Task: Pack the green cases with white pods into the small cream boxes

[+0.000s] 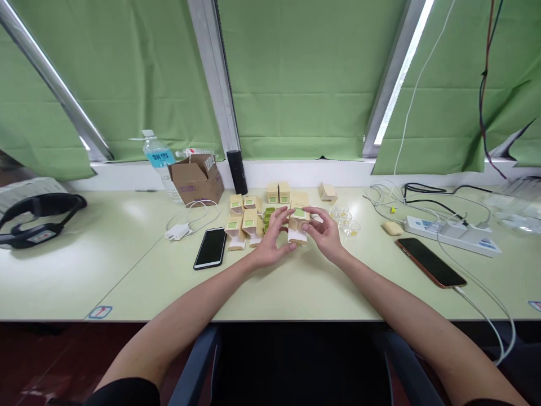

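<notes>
Between my two hands is a small tan cardboard box (300,216) with a green label on top and a white-lined flap hanging open toward me. My right hand (326,234) grips its right side between thumb and fingers. On the box's left side rest the fingertips of my left hand (273,239), its thumb reaching toward the flap. Similar small boxes (249,220) stand in a group left of my hands, several with flaps open. Green pieces (267,215) sit partly hidden behind my left hand. Several clear plastic cups (351,228) lie just right of my right hand.
A phone (210,248) lies left of the boxes, near a white charger (178,231). Behind stand a brown carton (198,181), a water bottle (159,160) and a black cylinder (237,172). Rightward are a power strip (452,234), another phone (430,262) and loose cables.
</notes>
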The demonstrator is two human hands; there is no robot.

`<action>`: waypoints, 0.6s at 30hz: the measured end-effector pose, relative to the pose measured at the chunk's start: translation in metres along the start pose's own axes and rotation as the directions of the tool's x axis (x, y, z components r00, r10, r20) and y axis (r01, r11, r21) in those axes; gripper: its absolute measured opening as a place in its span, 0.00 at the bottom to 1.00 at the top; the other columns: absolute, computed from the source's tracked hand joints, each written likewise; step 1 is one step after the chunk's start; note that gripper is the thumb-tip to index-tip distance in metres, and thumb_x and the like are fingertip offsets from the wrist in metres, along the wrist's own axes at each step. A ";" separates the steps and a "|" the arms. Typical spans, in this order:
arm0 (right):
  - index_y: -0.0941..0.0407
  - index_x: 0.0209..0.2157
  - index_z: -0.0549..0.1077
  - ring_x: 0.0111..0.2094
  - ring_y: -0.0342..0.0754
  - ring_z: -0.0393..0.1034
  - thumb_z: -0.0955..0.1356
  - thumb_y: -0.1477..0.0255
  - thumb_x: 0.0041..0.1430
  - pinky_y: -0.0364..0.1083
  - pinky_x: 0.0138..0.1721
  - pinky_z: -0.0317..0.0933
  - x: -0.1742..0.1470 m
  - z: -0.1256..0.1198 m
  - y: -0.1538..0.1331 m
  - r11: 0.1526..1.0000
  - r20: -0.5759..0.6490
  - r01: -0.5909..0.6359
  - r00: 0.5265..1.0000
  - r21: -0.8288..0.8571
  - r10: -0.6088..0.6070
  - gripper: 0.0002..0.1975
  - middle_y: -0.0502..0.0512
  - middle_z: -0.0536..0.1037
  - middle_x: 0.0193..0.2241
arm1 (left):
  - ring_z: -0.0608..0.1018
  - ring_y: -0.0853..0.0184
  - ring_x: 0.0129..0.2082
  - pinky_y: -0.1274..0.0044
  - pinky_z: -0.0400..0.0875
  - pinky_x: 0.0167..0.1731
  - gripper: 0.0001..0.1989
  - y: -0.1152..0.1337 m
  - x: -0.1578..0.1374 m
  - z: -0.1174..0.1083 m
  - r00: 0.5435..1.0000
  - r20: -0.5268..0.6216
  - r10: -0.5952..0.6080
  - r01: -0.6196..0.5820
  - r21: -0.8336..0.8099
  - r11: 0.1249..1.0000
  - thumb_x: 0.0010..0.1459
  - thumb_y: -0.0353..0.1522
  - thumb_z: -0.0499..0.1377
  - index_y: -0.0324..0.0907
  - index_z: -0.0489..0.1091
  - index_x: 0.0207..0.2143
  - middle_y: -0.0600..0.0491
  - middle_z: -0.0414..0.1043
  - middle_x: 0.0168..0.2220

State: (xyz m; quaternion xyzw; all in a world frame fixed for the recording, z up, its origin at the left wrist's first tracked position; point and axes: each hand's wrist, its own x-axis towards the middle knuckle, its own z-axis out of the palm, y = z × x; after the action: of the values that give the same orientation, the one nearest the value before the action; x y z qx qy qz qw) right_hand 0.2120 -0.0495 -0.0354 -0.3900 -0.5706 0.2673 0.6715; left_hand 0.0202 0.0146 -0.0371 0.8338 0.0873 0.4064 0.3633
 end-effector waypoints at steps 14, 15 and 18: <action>0.45 0.57 0.74 0.48 0.54 0.73 0.74 0.48 0.57 0.58 0.50 0.76 -0.003 -0.004 -0.003 1.000 0.148 0.024 0.989 -0.004 -0.024 0.29 0.58 0.64 0.53 | 0.75 0.62 0.49 0.67 0.76 0.48 0.23 0.000 0.002 0.006 0.983 -0.166 -0.075 0.062 -0.078 0.995 0.66 0.47 0.60 0.50 0.62 0.59 0.43 0.55 0.64; 0.45 0.57 0.74 0.48 0.54 0.73 0.74 0.48 0.57 0.58 0.50 0.76 -0.003 -0.003 -0.003 1.000 0.158 0.020 0.987 0.009 -0.021 0.30 0.58 0.63 0.53 | 0.75 0.62 0.49 0.67 0.76 0.48 0.22 -0.001 0.003 0.006 0.981 -0.176 -0.077 0.063 -0.085 0.994 0.66 0.47 0.59 0.50 0.62 0.58 0.43 0.56 0.63; 0.45 0.57 0.74 0.49 0.53 0.74 0.76 0.50 0.56 0.57 0.52 0.75 -0.004 -0.001 -0.002 0.999 0.186 0.020 0.982 0.039 -0.027 0.30 0.57 0.60 0.53 | 0.76 0.63 0.48 0.69 0.77 0.46 0.19 -0.004 0.003 0.007 0.975 -0.213 -0.057 0.051 -0.030 0.998 0.68 0.46 0.58 0.49 0.62 0.55 0.43 0.58 0.61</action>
State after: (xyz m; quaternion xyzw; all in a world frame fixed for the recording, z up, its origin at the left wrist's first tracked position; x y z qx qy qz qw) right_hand 0.2123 -0.0543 -0.0358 -0.3439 -0.6305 0.3052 0.6253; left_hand 0.0279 0.0151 -0.0402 0.7783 0.1435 0.4846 0.3727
